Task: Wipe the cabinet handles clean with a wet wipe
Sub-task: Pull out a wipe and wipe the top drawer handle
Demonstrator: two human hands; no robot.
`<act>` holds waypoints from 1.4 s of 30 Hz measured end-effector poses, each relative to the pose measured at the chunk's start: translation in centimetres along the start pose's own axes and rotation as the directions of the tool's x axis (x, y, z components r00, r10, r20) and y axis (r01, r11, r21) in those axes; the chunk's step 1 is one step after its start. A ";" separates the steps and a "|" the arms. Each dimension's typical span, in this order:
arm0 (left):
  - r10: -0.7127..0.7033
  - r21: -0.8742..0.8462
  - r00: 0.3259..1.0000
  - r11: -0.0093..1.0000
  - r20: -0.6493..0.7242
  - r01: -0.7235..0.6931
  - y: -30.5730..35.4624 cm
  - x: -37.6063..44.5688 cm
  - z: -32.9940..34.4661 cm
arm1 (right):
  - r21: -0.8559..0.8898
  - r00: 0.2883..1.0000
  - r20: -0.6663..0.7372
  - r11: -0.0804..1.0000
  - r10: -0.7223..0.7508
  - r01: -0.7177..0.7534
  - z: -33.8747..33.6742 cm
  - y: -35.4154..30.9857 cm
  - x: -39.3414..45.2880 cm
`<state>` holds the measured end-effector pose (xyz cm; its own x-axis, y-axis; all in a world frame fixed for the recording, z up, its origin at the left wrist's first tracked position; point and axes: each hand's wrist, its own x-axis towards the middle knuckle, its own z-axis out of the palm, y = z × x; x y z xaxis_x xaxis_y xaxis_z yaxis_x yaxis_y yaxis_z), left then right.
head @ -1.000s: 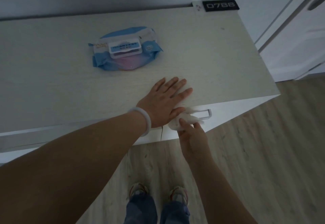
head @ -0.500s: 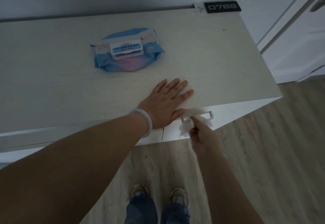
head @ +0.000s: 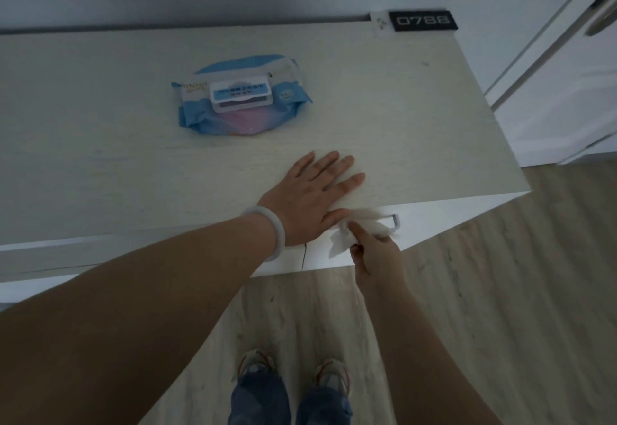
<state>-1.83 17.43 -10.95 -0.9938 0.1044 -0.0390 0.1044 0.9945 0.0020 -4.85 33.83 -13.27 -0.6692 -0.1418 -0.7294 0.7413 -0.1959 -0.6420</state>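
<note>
A low cabinet with a pale wood-grain top (head: pixel 400 117) has white fronts. On its right front sits a metal bar handle (head: pixel 394 221), mostly covered by a white wet wipe (head: pixel 365 224). My right hand (head: pixel 375 254) holds the wipe against the handle from below, thumb up on the wipe. My left hand (head: pixel 310 197) lies flat on the cabinet top just above, fingers straight and spread, a pale bangle on the wrist.
A blue and pink pack of wet wipes (head: pixel 240 97) lies on the cabinet top, lid closed. A black number plate (head: pixel 423 20) stands at the back right corner. A white door (head: pixel 574 90) is at right. Wood floor and my shoes (head: pixel 293 374) are below.
My right hand slid the wipe right along the handle, then back left a little. The left hand has stayed flat on the top.
</note>
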 end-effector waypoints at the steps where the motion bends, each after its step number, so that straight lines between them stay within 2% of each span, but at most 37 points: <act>1: 0.001 0.000 1.000 1.000 0.001 -0.001 0.0 0.0 -0.1 | 0.003 1.000 0.003 1.000 -0.010 0.010 0.2 0.5 -0.2; 4: 0.000 0.004 1.000 1.000 -0.004 0.000 0.1 0.0 -0.1 | 0.054 0.999 0.043 0.998 -0.013 0.011 0.6 0.9 -0.3; 6: 0.001 0.005 1.000 1.000 -0.003 -0.001 0.0 -0.1 -0.1 | 0.017 0.997 0.071 1.000 -0.003 0.002 0.0 0.2 0.0; 11: 0.001 -0.005 1.000 1.000 -0.013 -0.001 0.0 -0.1 0.0 | 0.006 0.996 -0.013 0.996 -0.090 0.090 -2.8 -2.4 2.0; 13: -0.001 -0.002 1.000 1.000 -0.011 0.001 0.0 -0.1 0.0 | -0.088 0.995 -0.022 0.991 -0.099 0.097 -2.1 -1.6 1.4; 15: -0.002 0.009 1.000 1.000 -0.011 0.002 0.1 0.0 -0.1 | -0.147 0.995 0.055 0.985 -0.077 0.085 -0.5 -0.1 0.3; 18: -0.002 0.010 1.000 1.000 -0.012 0.002 0.1 -0.1 -0.2 | -0.049 0.989 0.128 0.996 -0.070 0.077 0.9 0.7 -0.4; 23: 0.002 0.005 1.000 1.000 -0.027 -0.001 0.0 -0.1 0.1 | 0.076 0.994 -0.015 0.991 -0.110 0.111 -1.2 -1.4 0.9; 27: 0.004 0.008 1.000 1.000 -0.024 -0.004 0.0 -0.1 0.2 | -0.008 0.997 0.072 1.000 -0.001 0.001 -0.3 -0.7 0.1; 30: 0.002 0.006 1.000 1.000 -0.030 -0.002 0.0 0.0 0.2 | -0.063 0.997 0.063 0.997 0.054 -0.050 0.3 -0.9 -0.2; 35: 0.003 0.006 1.000 1.000 -0.028 -0.002 0.0 -0.1 0.2 | 0.075 0.999 -0.048 0.997 -0.005 0.009 -2.6 -3.4 1.9; 42: 0.001 0.010 1.000 1.000 -0.025 0.000 0.0 -0.1 0.0 | -0.160 0.998 0.020 0.985 -0.063 0.065 -1.3 -1.2 1.5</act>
<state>-1.73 17.45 -10.98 -0.9944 0.1049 -0.0137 0.1051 0.9944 -0.0082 -6.63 35.10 -13.88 -0.7154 -0.1489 -0.6826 0.6947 -0.0472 -0.7177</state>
